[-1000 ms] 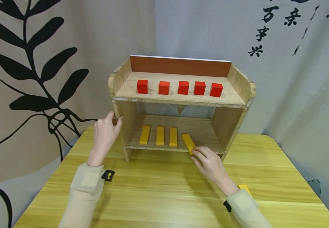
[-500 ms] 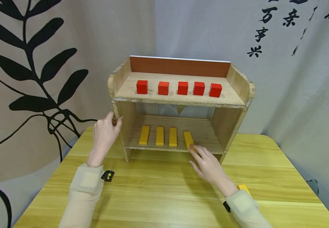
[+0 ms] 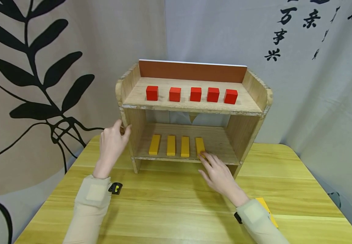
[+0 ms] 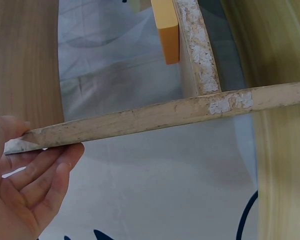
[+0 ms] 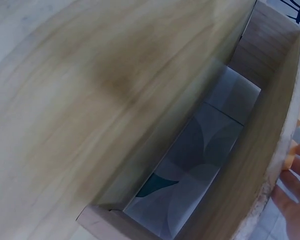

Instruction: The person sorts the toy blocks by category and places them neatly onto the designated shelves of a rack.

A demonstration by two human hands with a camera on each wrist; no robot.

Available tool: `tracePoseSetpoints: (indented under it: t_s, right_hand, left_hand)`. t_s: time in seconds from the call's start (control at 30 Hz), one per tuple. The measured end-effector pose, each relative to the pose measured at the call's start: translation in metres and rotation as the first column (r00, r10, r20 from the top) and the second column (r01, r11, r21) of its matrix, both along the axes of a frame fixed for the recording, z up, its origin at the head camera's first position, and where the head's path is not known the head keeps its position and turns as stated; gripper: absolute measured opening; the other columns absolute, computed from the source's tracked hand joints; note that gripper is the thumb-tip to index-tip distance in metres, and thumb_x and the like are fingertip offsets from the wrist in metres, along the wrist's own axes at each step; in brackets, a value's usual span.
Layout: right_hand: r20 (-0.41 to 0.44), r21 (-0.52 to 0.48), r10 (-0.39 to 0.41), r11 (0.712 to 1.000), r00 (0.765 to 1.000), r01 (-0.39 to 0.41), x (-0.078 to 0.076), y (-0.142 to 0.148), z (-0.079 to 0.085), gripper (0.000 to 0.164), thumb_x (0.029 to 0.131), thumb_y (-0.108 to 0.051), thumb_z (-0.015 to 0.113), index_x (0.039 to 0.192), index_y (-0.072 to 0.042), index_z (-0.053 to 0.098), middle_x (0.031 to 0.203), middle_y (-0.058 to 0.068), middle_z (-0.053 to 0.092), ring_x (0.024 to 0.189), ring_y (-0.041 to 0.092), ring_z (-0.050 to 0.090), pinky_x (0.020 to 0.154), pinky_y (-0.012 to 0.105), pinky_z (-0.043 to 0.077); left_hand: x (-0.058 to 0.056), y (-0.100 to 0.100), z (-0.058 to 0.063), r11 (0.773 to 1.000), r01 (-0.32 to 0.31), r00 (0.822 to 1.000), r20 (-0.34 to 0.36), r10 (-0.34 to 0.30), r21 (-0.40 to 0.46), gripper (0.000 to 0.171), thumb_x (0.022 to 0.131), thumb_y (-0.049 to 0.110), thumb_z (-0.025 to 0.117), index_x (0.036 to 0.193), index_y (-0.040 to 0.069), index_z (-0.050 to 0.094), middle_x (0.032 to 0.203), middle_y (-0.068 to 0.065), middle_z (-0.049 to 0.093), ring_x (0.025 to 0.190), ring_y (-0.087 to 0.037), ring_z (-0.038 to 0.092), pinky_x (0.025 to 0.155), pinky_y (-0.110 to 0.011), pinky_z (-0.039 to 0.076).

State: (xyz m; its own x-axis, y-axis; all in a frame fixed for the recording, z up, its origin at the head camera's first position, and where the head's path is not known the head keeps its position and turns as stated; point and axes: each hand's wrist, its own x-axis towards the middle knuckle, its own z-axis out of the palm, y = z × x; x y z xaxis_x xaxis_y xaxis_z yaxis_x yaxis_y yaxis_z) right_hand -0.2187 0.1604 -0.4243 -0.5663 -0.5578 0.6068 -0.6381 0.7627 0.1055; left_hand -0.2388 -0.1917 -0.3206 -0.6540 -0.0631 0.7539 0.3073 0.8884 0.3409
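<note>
My left hand (image 3: 113,145) holds the left side panel of a small two-tier wooden shelf (image 3: 194,110). In the left wrist view the thumb and fingers lie on opposite faces of the panel (image 4: 140,117). On the lower tier, my right hand (image 3: 220,178) touches the near end of a yellow rectangular block (image 3: 199,144) with its fingertips, the fingers extended. To its left, more yellow blocks (image 3: 185,146) stand spaced in a row. The right wrist view catches only part of the right hand (image 5: 296,195) at its edge, beside the shelf's front edge.
Several red cubes (image 3: 195,94) line the upper tier. Another yellow block (image 3: 266,207) lies on the wooden table (image 3: 163,210), partly hidden by the right sleeve. Curtains with a leaf print and black characters hang behind the shelf.
The yellow block at the right hand has gone from slanting over the front edge to nearly in line with the others, further in. My right hand shifted slightly left; the left hand stayed.
</note>
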Motion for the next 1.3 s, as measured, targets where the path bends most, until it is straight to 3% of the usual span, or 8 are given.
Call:
tracePoseSetpoints:
  t_s: [0.23, 0.47, 0.6, 0.7, 0.93, 1.13, 1.3]
  right_hand:
    - [0.036, 0.006, -0.008, 1.0, 0.999, 0.008, 0.002, 0.002, 0.002, 0.056, 0.087, -0.027, 0.067, 0.134, -0.002, 0.051, 0.137, 0.015, 0.051, 0.12, 0.03, 0.055, 0.099, 0.042, 0.047]
    - [-0.009, -0.041, 0.032, 0.999, 0.999, -0.033, 0.009, 0.018, -0.002, 0.054, 0.084, -0.022, 0.07, 0.131, -0.003, 0.054, 0.13, 0.016, 0.056, 0.114, 0.03, 0.058, 0.093, 0.043, 0.049]
    - [-0.016, -0.045, 0.031, 0.998, 0.999, -0.032, 0.017, 0.036, -0.008, 0.042, 0.096, -0.029, 0.054, 0.128, -0.001, 0.056, 0.125, 0.017, 0.057, 0.11, 0.031, 0.059, 0.09, 0.045, 0.05]
    - [-0.003, -0.047, 0.015, 0.999, 1.0, -0.015, 0.026, 0.052, -0.012, 0.044, 0.1, -0.033, 0.046, 0.127, -0.001, 0.056, 0.124, 0.018, 0.057, 0.108, 0.032, 0.059, 0.087, 0.044, 0.051]
    - [0.141, -0.054, -0.076, 0.995, 0.987, 0.084, 0.048, 0.086, -0.017, 0.053, 0.077, -0.013, 0.074, 0.126, -0.002, 0.057, 0.119, 0.022, 0.058, 0.102, 0.037, 0.061, 0.082, 0.048, 0.053]
    - [0.219, 0.022, -0.157, 0.988, 0.963, 0.156, 0.061, 0.107, -0.022, 0.049, 0.078, -0.016, 0.076, 0.121, -0.001, 0.06, 0.11, 0.018, 0.061, 0.089, 0.027, 0.063, 0.074, 0.039, 0.054]
    - [0.303, 0.069, -0.225, 0.974, 0.926, 0.214, 0.071, 0.117, -0.026, 0.047, 0.079, -0.02, 0.076, 0.12, -0.001, 0.061, 0.106, 0.014, 0.061, 0.086, 0.021, 0.06, 0.07, 0.036, 0.053]
  left_hand:
    - [0.0, 0.0, 0.0, 1.0, 0.002, 1.0, 0.008, -0.002, 0.0, 0.029, 0.092, 0.019, 0.06, 0.074, -0.002, 0.054, 0.056, -0.019, 0.06, 0.037, -0.027, 0.046, 0.037, -0.031, 0.03]
    - [0.0, 0.0, 0.001, 1.0, 0.003, 1.0, 0.005, -0.003, -0.004, 0.028, 0.092, 0.019, 0.061, 0.075, -0.002, 0.054, 0.056, -0.019, 0.06, 0.037, -0.027, 0.047, 0.037, -0.031, 0.031]
    - [0.0, 0.0, 0.001, 1.0, -0.002, 1.0, 0.01, 0.002, -0.005, 0.028, 0.091, 0.02, 0.061, 0.075, -0.002, 0.054, 0.056, -0.019, 0.06, 0.038, -0.028, 0.047, 0.038, -0.032, 0.031]
    - [0.0, 0.0, 0.001, 1.0, -0.004, 1.0, 0.016, 0.004, -0.008, 0.029, 0.092, 0.021, 0.06, 0.075, -0.002, 0.054, 0.056, -0.018, 0.061, 0.038, -0.028, 0.047, 0.038, -0.032, 0.032]
    - [0.0, 0.0, 0.002, 1.0, -0.003, 1.0, 0.006, 0.003, -0.011, 0.029, 0.092, 0.02, 0.06, 0.073, -0.001, 0.054, 0.056, -0.018, 0.06, 0.037, -0.026, 0.045, 0.038, -0.031, 0.029]
    - [-0.001, -0.001, 0.002, 1.0, -0.001, 1.0, 0.005, 0.001, -0.009, 0.028, 0.092, 0.02, 0.06, 0.073, -0.001, 0.054, 0.055, -0.018, 0.059, 0.036, -0.025, 0.044, 0.037, -0.03, 0.028]
    - [-0.001, -0.001, 0.001, 1.0, 0.001, 1.0, 0.007, -0.001, -0.013, 0.028, 0.092, 0.02, 0.06, 0.073, -0.001, 0.054, 0.055, -0.018, 0.059, 0.036, -0.025, 0.044, 0.037, -0.029, 0.028]
